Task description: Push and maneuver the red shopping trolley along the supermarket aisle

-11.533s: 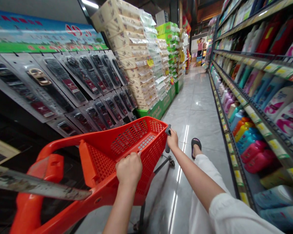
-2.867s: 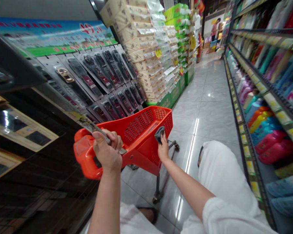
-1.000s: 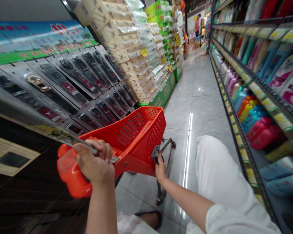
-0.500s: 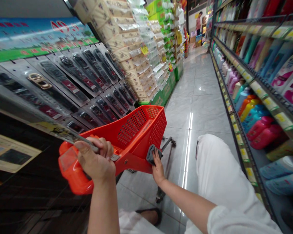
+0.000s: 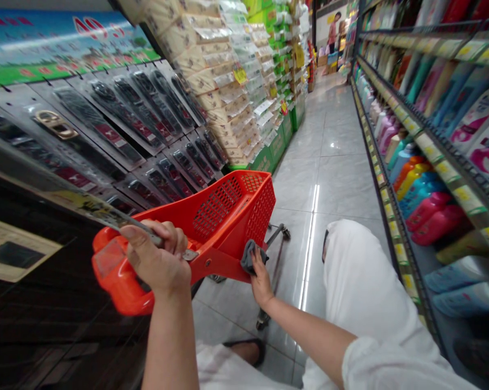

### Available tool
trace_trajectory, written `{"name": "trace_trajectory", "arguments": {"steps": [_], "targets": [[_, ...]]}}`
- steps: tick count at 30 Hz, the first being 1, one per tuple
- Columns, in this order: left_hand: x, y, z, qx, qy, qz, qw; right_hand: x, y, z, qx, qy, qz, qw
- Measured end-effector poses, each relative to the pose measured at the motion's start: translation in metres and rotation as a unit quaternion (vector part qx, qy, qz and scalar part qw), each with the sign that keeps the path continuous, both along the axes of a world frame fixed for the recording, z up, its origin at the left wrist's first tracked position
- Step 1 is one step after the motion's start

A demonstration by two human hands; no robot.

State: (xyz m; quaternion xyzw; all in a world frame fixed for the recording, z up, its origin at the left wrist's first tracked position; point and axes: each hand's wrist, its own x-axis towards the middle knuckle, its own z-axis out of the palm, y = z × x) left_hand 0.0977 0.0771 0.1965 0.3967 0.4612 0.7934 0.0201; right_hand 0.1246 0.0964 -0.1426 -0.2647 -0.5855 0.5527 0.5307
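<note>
Far left, packaged belts [image 5: 106, 127] hang in rows beneath a bright sign [image 5: 61, 40]. Nearer, a worn metal bar [image 5: 102, 213] slants in, and the left hand [image 5: 163, 265] has it — fingers wrapped right round, close to the handle end of the red shopping cart [image 5: 222, 264]. The cart stands on the floor mid-scene, basket pointing toward the far aisle, stacked packs [image 5: 212, 81] beyond. Just right, low on its near side panel, there's the grey cloth [image 5: 248, 258], and the right hand [image 5: 261, 284] holds it against the plastic, fingers fairly straight over the fabric. Wiping well here, I'd judge, means even pressure through those fingers, cloth flat, overlapping strokes along the panel — and a firm left grip, since the wheels [image 5: 285, 232] could roll. Far right, bottles [image 5: 433, 216] line the shelf, well apart from both hands.
</note>
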Motion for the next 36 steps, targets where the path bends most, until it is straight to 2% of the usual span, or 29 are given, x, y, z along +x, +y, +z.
{"name": "trace_trajectory", "arguments": {"steps": [3,5,7,9,11,13,15,19,21,23,26,29,31,33,36], "targets": [[0.001,-0.002,0.0,-0.001,0.001,-0.004,1.0,0.008,-0.01,-0.037,-0.077,-0.011,-0.015,0.997],[0.001,-0.004,0.0,-0.003,0.002,-0.003,1.0,0.005,0.0,-0.046,-0.135,-0.011,-0.039,0.99],[0.001,-0.006,0.0,-0.004,0.004,-0.003,1.0,-0.003,0.026,-0.04,-0.192,-0.01,-0.064,0.979],[0.001,-0.006,0.0,-0.006,0.004,-0.006,1.0,-0.011,0.06,-0.023,-0.241,-0.009,-0.08,0.967],[0.001,-0.007,0.0,-0.009,0.002,-0.007,1.0,-0.017,0.09,-0.005,-0.252,-0.003,-0.078,0.965],[0.0,-0.006,-0.001,-0.008,0.003,-0.006,1.0,-0.018,0.104,0.002,-0.245,0.001,-0.074,0.967],[0.0,-0.004,-0.001,-0.004,0.006,-0.002,1.0,-0.014,0.093,-0.003,-0.222,0.006,-0.064,0.973],[0.001,-0.003,-0.001,0.0,0.006,-0.005,1.0,0.003,0.036,-0.035,-0.156,0.003,-0.028,0.987],[0.001,-0.004,-0.001,-0.002,0.005,-0.008,1.0,0.008,0.022,-0.043,-0.149,-0.001,-0.015,0.989],[0.001,-0.005,-0.001,-0.001,0.005,-0.009,1.0,0.007,0.029,-0.037,-0.168,0.005,-0.022,0.986],[-0.001,-0.005,-0.002,0.002,0.007,-0.011,1.0,-0.006,0.055,-0.007,-0.196,0.022,-0.047,0.979],[-0.001,-0.003,-0.001,0.004,0.008,-0.011,1.0,-0.016,0.056,0.017,-0.168,0.029,-0.064,0.983],[-0.001,-0.002,-0.001,0.005,0.008,-0.009,1.0,-0.015,0.036,0.016,-0.131,0.017,-0.059,0.989],[0.0,-0.002,-0.001,0.006,0.006,-0.007,1.0,-0.009,0.011,0.004,-0.106,0.0,-0.041,0.994],[0.0,-0.004,-0.001,0.006,0.005,-0.009,1.0,-0.006,-0.006,-0.01,-0.128,-0.009,-0.029,0.991]]}}
